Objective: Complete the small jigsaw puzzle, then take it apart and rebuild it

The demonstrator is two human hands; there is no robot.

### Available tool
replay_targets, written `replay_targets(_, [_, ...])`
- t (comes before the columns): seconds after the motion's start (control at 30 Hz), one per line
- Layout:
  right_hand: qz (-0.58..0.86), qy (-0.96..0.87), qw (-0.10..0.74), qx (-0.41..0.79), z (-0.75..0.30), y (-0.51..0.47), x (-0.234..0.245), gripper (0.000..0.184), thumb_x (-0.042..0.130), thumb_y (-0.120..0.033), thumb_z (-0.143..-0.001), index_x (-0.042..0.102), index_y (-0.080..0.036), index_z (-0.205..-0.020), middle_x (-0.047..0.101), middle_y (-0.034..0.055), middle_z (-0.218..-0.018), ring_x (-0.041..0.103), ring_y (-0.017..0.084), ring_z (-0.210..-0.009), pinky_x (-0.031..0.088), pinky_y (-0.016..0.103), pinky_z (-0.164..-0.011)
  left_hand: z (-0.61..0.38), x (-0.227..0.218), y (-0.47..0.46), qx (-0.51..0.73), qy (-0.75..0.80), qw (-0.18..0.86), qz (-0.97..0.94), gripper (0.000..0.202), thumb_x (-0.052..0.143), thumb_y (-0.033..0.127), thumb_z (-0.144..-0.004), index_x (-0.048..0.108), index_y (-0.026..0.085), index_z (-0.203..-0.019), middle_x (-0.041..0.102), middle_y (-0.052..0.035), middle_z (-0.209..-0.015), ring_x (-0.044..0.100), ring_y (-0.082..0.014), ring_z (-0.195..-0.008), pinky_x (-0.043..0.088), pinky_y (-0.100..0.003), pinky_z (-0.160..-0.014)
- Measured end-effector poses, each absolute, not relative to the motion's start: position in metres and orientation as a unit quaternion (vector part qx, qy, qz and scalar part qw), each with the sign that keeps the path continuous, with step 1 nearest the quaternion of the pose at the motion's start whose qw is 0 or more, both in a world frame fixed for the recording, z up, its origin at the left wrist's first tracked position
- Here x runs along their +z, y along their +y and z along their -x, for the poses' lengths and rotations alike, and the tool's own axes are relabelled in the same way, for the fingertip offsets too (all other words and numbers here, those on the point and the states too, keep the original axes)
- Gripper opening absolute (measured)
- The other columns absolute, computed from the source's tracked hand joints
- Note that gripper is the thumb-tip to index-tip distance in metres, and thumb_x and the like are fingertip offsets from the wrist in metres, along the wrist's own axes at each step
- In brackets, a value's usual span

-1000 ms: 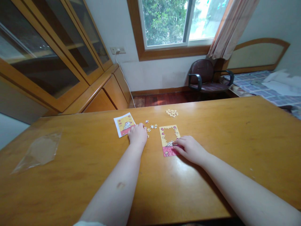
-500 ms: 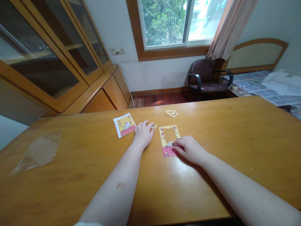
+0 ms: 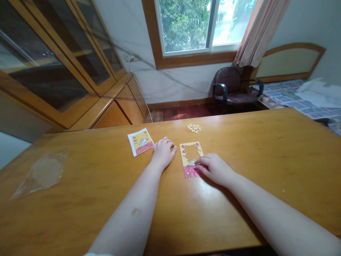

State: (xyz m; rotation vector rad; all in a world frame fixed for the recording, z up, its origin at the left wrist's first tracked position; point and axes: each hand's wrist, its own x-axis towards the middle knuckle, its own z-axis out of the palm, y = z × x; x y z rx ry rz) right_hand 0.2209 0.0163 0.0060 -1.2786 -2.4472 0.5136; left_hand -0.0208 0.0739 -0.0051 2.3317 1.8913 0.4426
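Observation:
A small half-built jigsaw puzzle lies on the wooden table, its yellow border and pink bottom joined and its middle open. My right hand rests on its lower right corner, fingers bent and pressing the pieces. My left hand lies just left of the puzzle, fingers curled over several loose pieces; whether it grips one is hidden. A printed reference picture lies further left. A small heap of pieces sits beyond the puzzle.
A clear plastic bag lies at the table's left. Wooden glass-door cabinets stand on the left. Beyond the table are a dark office chair, a window and a bed.
My left hand has slid right from beside the reference picture onto the loose pieces, and its fingers have curled in. My right hand has stayed on the puzzle.

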Motion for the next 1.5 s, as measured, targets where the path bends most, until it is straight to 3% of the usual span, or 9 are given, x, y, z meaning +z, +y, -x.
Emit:
replay_targets(0.3, [0.443,-0.863,0.165,0.179,-0.221,0.017,0.006,0.023,0.052,-0.034,-0.092,0.070,-0.020,-0.095,0.071,0.0062,-0.088,0.063,0.019,-0.082,0.044,0.034,-0.079,0.014,0.005,0.068,0.129,0.628,0.090,-0.762,0.014,0.068,0.026,-0.075,0.064,0.022,-0.087,0.064,-0.0056,-0.112,0.049,-0.0256,-0.116,0.035,-0.040,-0.101])
replay_targets(0.43, [0.444,-0.863,0.165,0.178,-0.221,0.017,0.006,0.023,0.052,-0.034,-0.092,0.071,-0.020,-0.094,0.072,0.0061,-0.088,0.063,0.019,-0.082,0.044,0.033,-0.079,0.014,0.009,0.068,0.145,0.609,0.105,-0.773,0.005,0.062,0.023,-0.078,0.064,0.024,-0.083,0.068,-0.0030,-0.092,0.059,-0.0234,-0.099,0.041,-0.039,-0.093])
replay_targets(0.63, [0.488,-0.841,0.176,0.155,-0.228,0.022,0.010,0.023,0.052,-0.032,-0.091,0.072,-0.022,-0.094,0.073,0.0049,-0.086,0.064,0.020,-0.082,0.044,0.034,-0.080,0.008,0.007,0.064,0.253,0.530,0.315,-0.745,0.009,0.057,0.021,-0.081,0.064,0.021,-0.087,0.070,-0.0005,-0.090,0.064,-0.0152,-0.084,0.049,-0.027,-0.078])
replay_targets(0.8, [0.548,-0.802,0.196,0.131,-0.235,0.028,0.011,0.025,0.053,-0.034,-0.090,0.072,-0.020,-0.095,0.073,0.0070,-0.089,0.065,0.021,-0.081,0.046,0.033,-0.077,-0.007,0.003,0.050,0.224,0.470,0.428,-0.739,0.013,0.061,0.022,-0.077,0.064,0.020,-0.089,0.068,0.0009,-0.078,0.063,-0.0133,-0.072,0.050,-0.024,-0.067])
replay_targets(0.93, [0.528,-0.815,0.185,0.147,-0.233,0.026,0.011,0.023,0.052,-0.030,-0.090,0.073,-0.021,-0.094,0.073,0.0056,-0.088,0.065,0.020,-0.082,0.045,0.032,-0.078,-0.013,0.007,0.042,0.190,0.456,0.420,-0.761,0.013,0.063,0.022,-0.075,0.065,0.021,-0.088,0.068,0.0015,-0.077,0.063,-0.0129,-0.071,0.049,-0.024,-0.067])
replay_targets(1.2, [0.474,-0.854,0.149,0.153,-0.222,0.015,0.011,0.021,0.052,-0.029,-0.091,0.071,-0.020,-0.095,0.070,0.0051,-0.083,0.061,0.019,-0.080,0.042,0.032,-0.079,-0.009,0.011,0.048,0.190,0.488,0.285,-0.803,0.011,0.058,0.024,-0.079,0.066,0.022,-0.087,0.069,-0.0011,-0.085,0.061,-0.0174,-0.082,0.046,-0.028,-0.074])
replay_targets(1.37, [0.401,-0.893,0.143,0.147,-0.208,0.001,0.014,0.023,0.050,-0.033,-0.093,0.069,-0.024,-0.102,0.067,0.0057,-0.092,0.056,0.019,-0.089,0.039,0.034,-0.084,-0.001,0.004,0.059,0.247,0.545,0.236,-0.765,0.013,0.053,0.024,-0.083,0.065,0.021,-0.086,0.063,0.0002,-0.073,0.057,-0.0162,-0.072,0.042,-0.028,-0.067])
replay_targets(1.5, [0.348,-0.917,0.122,0.153,-0.203,-0.005,0.015,0.029,0.052,-0.038,-0.092,0.065,-0.024,-0.113,0.064,0.0069,-0.114,0.052,0.021,-0.098,0.036,0.037,-0.090,0.001,0.000,0.064,0.261,0.572,0.243,-0.739,0.014,0.054,0.027,-0.083,0.066,0.021,-0.086,0.055,0.0026,-0.063,0.053,-0.0146,-0.063,0.038,-0.026,-0.061])
